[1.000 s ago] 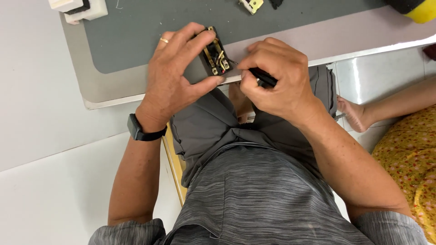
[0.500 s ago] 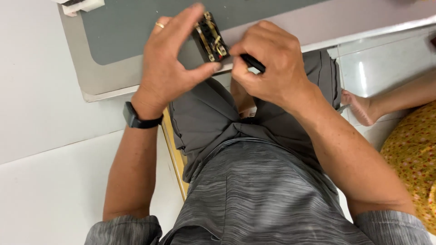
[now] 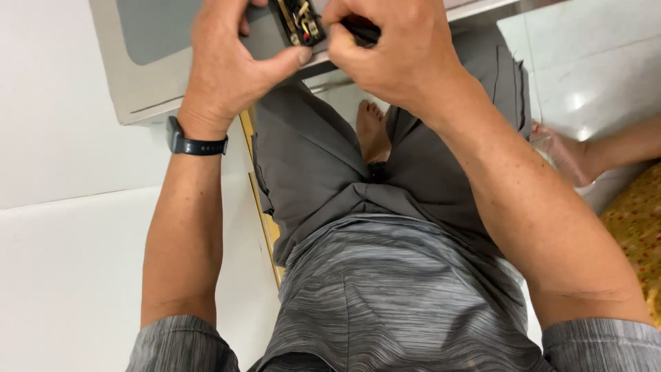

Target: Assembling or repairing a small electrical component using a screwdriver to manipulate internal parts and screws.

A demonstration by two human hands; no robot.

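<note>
Head view: the left hand [image 3: 231,58] pinches a small black part [image 3: 297,21] between thumb and fingers at the table [image 3: 131,96] edge; the right hand [image 3: 396,48], just beside it, grips a black tool [image 3: 361,29] touching the part.

two hands are in view, the left hand [image 3: 231,65] and the right hand [image 3: 399,52]. there is one small black electrical part [image 3: 297,21] with brass contacts, one dark tool [image 3: 361,29], one black wristband [image 3: 196,145], one grey table [image 3: 131,89] with one green mat [image 3: 148,31], two bare feet, one [image 3: 374,127] between the knees and another [image 3: 561,151] at the right edge, and one yellow patterned cloth [image 3: 637,220].
</note>
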